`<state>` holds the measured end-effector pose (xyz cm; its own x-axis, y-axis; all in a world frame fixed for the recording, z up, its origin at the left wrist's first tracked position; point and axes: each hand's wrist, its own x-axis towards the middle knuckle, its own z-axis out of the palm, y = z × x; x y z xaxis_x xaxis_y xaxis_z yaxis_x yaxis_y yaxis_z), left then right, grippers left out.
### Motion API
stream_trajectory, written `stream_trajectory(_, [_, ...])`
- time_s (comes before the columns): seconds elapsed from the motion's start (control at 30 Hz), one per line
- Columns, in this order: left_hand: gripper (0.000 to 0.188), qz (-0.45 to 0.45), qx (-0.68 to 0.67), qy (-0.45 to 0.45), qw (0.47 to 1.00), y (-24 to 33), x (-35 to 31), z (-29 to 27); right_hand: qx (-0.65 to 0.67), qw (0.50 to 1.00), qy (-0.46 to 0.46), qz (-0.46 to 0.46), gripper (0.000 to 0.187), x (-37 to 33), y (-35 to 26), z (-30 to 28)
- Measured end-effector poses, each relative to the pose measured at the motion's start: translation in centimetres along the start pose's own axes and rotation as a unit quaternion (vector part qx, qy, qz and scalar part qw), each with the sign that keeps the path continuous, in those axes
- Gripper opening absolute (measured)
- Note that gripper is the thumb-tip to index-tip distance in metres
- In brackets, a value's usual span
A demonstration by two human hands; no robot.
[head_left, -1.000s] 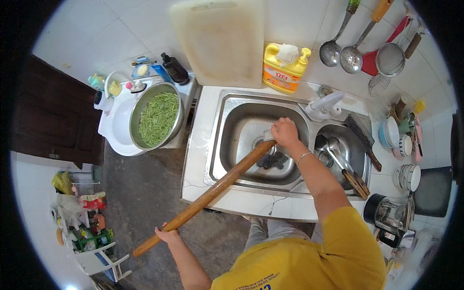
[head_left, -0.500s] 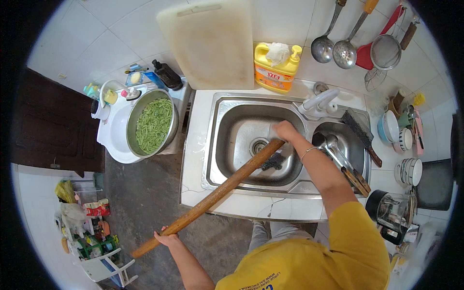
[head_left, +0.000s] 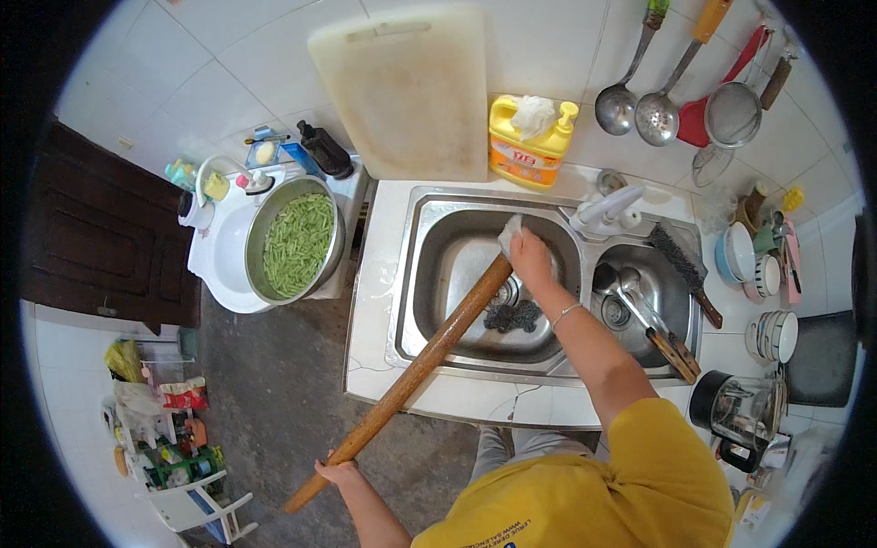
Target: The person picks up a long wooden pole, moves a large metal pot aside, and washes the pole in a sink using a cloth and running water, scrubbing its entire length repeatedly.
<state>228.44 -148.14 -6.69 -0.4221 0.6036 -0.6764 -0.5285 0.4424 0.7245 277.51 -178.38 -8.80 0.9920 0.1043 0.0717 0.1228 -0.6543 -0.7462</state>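
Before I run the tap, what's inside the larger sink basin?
A dark clump lies by the drain. The wooden rod covers the drain's left edge and, with the right hand, parts of the basin; what lies behind them can't be seen.

Yellow short-sleeved shirt (head_left: 585,498), thin bracelet (head_left: 566,314), grey trousers (head_left: 541,442).

The left hand (head_left: 340,470) grips a wooden pole (head_left: 411,379) near its lower end, over the floor (head_left: 247,374); the right hand (head_left: 532,258) holds a white wad (head_left: 511,232) by the upper end, above the sink (head_left: 443,265) in the desk (head_left: 370,274). A dark scrubber (head_left: 512,317) lies in there. Over to the left, a pot (head_left: 340,239) of cut green beans (head_left: 297,242) sits on the washbasin (head_left: 228,251). A board (head_left: 406,105) leans on the wall (head_left: 544,41) beside a yellow jug (head_left: 525,151).
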Motion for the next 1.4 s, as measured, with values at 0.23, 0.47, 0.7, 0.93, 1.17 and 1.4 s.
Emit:
stream_trajectory(0.23, [0.031,-0.095,0.03,-0.01,0.995,-0.7,8.2,-2.5,0.551,0.695,-0.261,0.382,0.03,2.9,2.4,1.3])
stream_trajectory(0.47, [0.044,-0.15,0.156,0.123,0.969,-2.2,10.6,-5.9,0.858,0.276,-0.261,0.345,0.04,-2.3,-1.8,-0.1])
stream_trajectory(0.7, [0.049,-0.097,0.221,0.162,0.957,-3.7,11.5,-9.4,0.821,0.423,-0.322,0.211,0.032,-2.3,-6.3,-4.5])
stream_trajectory(0.93, [0.048,-0.09,0.21,0.137,0.964,-3.7,11.9,-8.7,0.595,0.706,-0.321,0.212,0.029,-0.6,-8.0,-6.8])
stream_trajectory(1.17, [0.047,-0.091,0.198,0.132,0.967,-3.2,12.4,-10.4,0.704,0.562,-0.224,0.371,0.029,-1.4,-6.7,-3.1])
stream_trajectory(1.4, [0.046,-0.098,0.182,0.132,0.969,-3.1,12.5,-11.2,0.824,0.379,-0.337,0.252,0.038,-2.8,-7.8,-4.6])
